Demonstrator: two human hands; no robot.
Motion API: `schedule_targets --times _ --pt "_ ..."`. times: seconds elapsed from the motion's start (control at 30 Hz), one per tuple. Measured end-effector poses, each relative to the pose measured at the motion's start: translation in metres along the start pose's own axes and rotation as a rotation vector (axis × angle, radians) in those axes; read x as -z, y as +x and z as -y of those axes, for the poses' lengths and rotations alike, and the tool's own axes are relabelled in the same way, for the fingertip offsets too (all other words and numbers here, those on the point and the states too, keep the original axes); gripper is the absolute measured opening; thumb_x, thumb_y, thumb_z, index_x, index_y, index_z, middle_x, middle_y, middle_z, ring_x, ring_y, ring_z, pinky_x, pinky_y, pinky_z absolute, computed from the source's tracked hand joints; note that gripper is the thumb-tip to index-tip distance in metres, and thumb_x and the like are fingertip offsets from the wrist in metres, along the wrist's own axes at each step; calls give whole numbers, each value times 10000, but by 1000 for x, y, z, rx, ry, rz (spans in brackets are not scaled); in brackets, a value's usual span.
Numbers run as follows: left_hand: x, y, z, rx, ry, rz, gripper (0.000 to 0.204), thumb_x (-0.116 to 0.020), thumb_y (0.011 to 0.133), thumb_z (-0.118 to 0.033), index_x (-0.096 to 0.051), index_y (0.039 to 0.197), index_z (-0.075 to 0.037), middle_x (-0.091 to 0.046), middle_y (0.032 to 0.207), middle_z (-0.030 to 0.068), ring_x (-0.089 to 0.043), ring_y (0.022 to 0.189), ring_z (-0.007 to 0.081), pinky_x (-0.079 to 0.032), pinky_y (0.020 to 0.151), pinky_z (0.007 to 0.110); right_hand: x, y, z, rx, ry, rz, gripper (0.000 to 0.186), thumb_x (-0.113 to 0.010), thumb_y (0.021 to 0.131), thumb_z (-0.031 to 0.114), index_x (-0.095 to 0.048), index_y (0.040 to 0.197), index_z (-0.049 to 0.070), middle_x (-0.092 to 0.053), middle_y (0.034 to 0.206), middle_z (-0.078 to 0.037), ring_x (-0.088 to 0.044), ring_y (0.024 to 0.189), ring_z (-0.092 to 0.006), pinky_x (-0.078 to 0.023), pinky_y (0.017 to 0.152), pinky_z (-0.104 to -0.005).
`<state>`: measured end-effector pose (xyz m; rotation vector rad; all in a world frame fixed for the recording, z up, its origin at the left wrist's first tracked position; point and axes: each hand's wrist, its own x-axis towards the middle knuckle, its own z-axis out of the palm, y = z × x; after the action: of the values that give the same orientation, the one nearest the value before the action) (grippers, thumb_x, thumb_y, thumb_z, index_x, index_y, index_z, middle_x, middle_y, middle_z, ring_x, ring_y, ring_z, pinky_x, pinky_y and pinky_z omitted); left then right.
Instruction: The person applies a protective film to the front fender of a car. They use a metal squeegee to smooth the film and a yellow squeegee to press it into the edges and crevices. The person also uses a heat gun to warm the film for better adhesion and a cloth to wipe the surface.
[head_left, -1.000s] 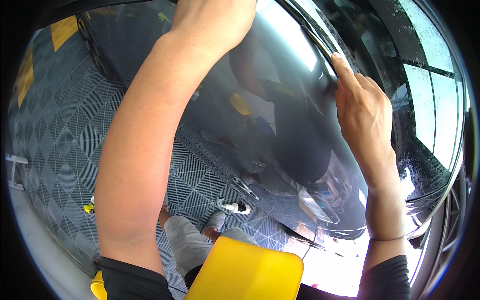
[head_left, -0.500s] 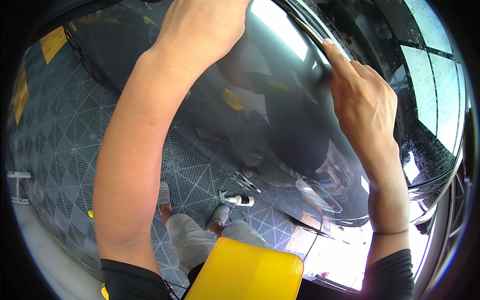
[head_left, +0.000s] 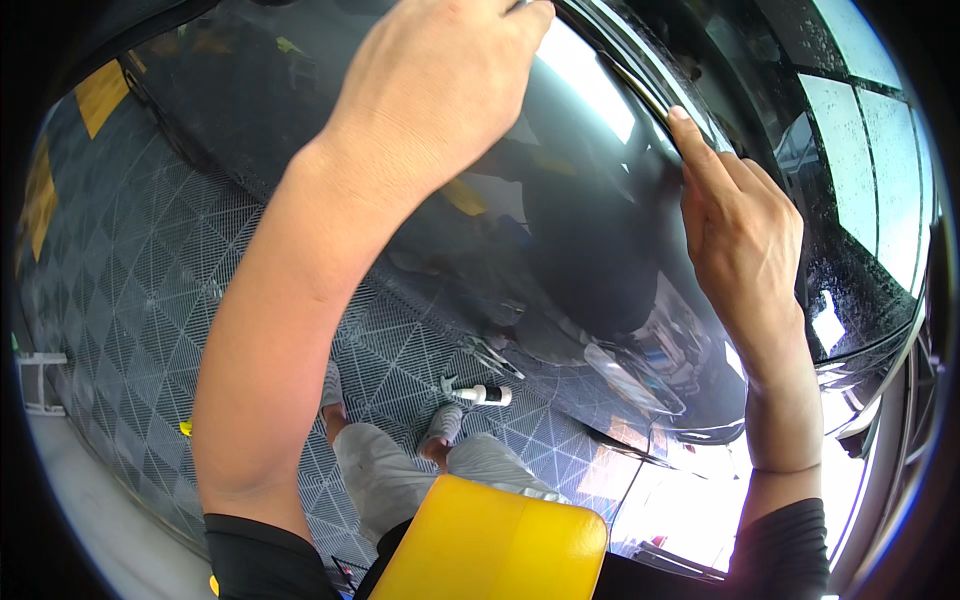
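Observation:
Both my bare arms reach forward over the dark, glossy body of a car (head_left: pixel 570 240). At the top, my left hand (head_left: pixel 440 85) is bent over the panel with its fingers drawn together beside the dark trim strip (head_left: pixel 640 88) along the window's lower edge. Whatever it grips is hidden by the hand and the picture's edge. My right hand (head_left: pixel 740 215) lays its stretched index finger on the strip. Its other fingers curl underneath, its thumb is out of sight, and nothing shows in it. A thin golden edge runs along the strip between the hands.
A white spray bottle (head_left: pixel 487 395) lies on the grey grid floor (head_left: pixel 130 310) by my feet. A yellow block-like thing (head_left: pixel 495 540) juts in at the lower middle. Droplets cover the dark glass (head_left: pixel 845 150) at right. A metal frame (head_left: pixel 42 385) stands at far left.
The view has shifted slightly. My left hand has come lower and to the right, bringing its fingertips into view. My right index finger stays on the strip.

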<state>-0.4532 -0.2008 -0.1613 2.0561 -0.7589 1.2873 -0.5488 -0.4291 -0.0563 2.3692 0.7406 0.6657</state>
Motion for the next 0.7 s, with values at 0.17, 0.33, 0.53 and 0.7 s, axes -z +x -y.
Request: schedule_targets --times 0.17,0.33,0.53,0.7 --pt "-2 0 -5 91 -11 8 275 -611 860 -5 -699 1116 45 -661 1130 179 -654 1048 359 -534 941 429 3 -10 -4 -3 3 13 521 -699 841 30 -665 1345 157 -563 720 -2 -554 613 -185 -463 561 -349" --pt "-4 0 -6 62 42 18 276 -601 870 0 -700 1123 47 -662 1121 188 -656 1043 355 -535 942 423 8 -38 -14 6 -20 22 530 -703 833 22 -665 1345 153 -561 709 2 -553 610 -181 -457 557 -342" --pt "0 10 -53 -28 -24 -4 266 -598 858 17 -691 1100 77 -666 1084 209 -656 1031 369 -536 935 415 16 -67 -29 -6 -3 36 478 -673 871 54 -662 1339 150 -587 723 -11 -581 625 -204 -475 569 -359" --pt "-18 5 -90 73 -95 13 277 -595 855 27 -694 1109 75 -664 1136 216 -658 1044 374 -537 948 413 15 -62 -32 0 35 18 390 -625 913 112 -671 1300 140 -636 746 -54 -659 691 -251 -516 605 -400"
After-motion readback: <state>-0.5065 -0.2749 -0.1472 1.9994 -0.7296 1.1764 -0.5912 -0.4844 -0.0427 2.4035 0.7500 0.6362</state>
